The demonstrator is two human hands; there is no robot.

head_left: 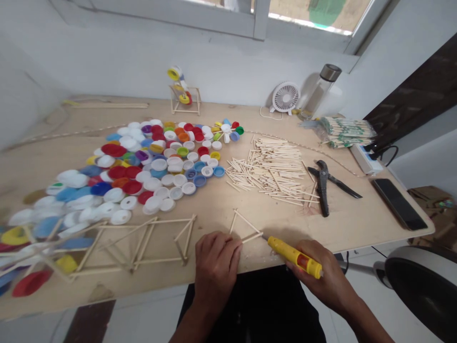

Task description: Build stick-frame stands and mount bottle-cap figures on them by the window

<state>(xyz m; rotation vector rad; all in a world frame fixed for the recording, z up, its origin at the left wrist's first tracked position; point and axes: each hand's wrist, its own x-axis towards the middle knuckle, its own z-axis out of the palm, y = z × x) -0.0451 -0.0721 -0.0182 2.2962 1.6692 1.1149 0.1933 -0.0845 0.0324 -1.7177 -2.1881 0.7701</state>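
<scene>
My left hand (216, 267) rests near the table's front edge, fingers curled down onto a small triangle of thin wooden sticks (244, 227). My right hand (323, 281) grips a yellow pen-shaped glue tool (294, 257). Its tip touches the right corner of the stick triangle. To the left lies a larger glued stick frame (143, 245).
A pile of loose sticks (271, 169) lies mid-table, with black pliers (323, 183) to its right. Many coloured bottle caps (143, 166) spread across the left. At the back stand a cap-and-stick model (182, 93), a small fan (285, 97) and a bottle (319, 90). A phone (398, 202) lies at right.
</scene>
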